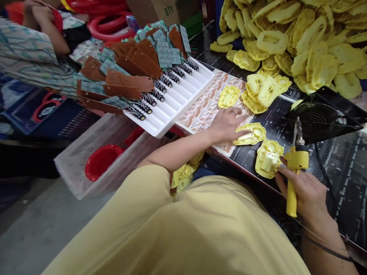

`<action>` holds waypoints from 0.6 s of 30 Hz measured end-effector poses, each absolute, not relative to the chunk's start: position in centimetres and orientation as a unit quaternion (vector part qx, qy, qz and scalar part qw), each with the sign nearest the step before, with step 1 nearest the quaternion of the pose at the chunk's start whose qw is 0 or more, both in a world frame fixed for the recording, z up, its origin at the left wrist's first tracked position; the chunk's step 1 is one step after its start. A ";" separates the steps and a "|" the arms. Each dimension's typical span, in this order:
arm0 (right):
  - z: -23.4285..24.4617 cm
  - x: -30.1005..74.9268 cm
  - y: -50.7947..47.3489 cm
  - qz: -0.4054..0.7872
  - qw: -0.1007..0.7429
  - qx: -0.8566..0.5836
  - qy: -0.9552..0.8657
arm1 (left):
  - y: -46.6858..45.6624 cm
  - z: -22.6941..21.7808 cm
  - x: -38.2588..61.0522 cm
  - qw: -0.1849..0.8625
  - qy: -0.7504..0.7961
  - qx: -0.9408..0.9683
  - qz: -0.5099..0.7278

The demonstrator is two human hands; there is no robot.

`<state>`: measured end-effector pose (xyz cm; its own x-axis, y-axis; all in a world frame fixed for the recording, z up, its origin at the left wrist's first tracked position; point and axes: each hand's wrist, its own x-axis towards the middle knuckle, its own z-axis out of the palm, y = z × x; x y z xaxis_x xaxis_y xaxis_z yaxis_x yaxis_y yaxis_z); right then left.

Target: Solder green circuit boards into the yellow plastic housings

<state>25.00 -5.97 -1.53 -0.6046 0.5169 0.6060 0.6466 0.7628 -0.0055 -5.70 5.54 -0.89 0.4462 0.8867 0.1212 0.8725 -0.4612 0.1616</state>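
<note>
My left hand (228, 124) reaches across the bench and lies with fingers stretched over a yellow plastic shell (250, 134), touching it, beside a printed sheet of small labels (205, 105). My right hand (305, 191) is closed round the yellow handle of a soldering iron (295, 168), held upright with its tip pointing up. A second yellow shell (268, 158) lies just left of the iron. A third shell (228, 96) rests on the label sheet.
A white tray (183, 99) holds several brown circuit boards with dark parts. A black fan (318, 120) sits at right. A big heap of yellow shells (301, 42) fills the back. A clear basket (86, 152) holds a red bowl (100, 160). Another person's sleeve (25, 53) is at upper left.
</note>
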 end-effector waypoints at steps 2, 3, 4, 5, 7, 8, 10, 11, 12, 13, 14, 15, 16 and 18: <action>-1.8 25.7 -5.2 -0.078 0.303 -0.311 -0.898 | 8.4 -0.4 -6.8 0.063 0.591 0.800 0.089; -2.0 25.9 -4.7 -0.062 0.300 -0.302 -0.903 | 9.6 -0.1 -7.5 0.082 0.616 0.781 0.068; -2.3 26.2 -4.4 -0.049 0.294 -0.294 -0.908 | 10.5 0.2 -8.3 0.103 0.631 0.768 0.040; -2.5 26.3 -4.1 -0.039 0.286 -0.290 -0.913 | 10.9 0.5 -9.1 0.124 0.634 0.764 0.012; -2.8 26.5 -4.0 -0.031 0.272 -0.283 -0.919 | 10.5 1.1 -10.5 0.164 0.603 0.780 -0.032; -2.9 26.5 -4.1 -0.035 0.266 -0.283 -0.921 | 9.8 1.3 -11.1 0.182 0.574 0.797 -0.042; -2.8 26.3 -4.4 -0.051 0.258 -0.281 -0.923 | 7.9 1.5 -11.6 0.211 0.510 0.833 -0.043; -2.7 26.1 -4.6 -0.061 0.256 -0.277 -0.924 | 7.0 1.4 -11.4 0.222 0.481 0.847 -0.038; -2.6 26.0 -4.8 -0.069 0.255 -0.272 -0.925 | 6.2 1.3 -11.0 0.230 0.460 0.857 -0.031; -2.5 25.8 -4.9 -0.073 0.256 -0.266 -0.927 | 5.6 1.2 -10.3 0.231 0.448 0.863 -0.024; -2.5 25.6 -5.0 -0.073 0.260 -0.259 -0.927 | 5.2 1.1 -9.4 0.227 0.445 0.866 -0.017; -2.5 25.5 -5.0 -0.072 0.266 -0.255 -0.927 | 4.9 0.9 -8.4 0.222 0.446 0.867 -0.014; -2.6 25.4 -5.1 -0.067 0.273 -0.253 -0.926 | 4.9 0.7 -7.4 0.213 0.452 0.866 -0.012; -3.0 25.4 -5.1 -0.056 0.290 -0.252 -0.922 | 5.1 0.4 -5.5 0.196 0.456 0.868 -0.017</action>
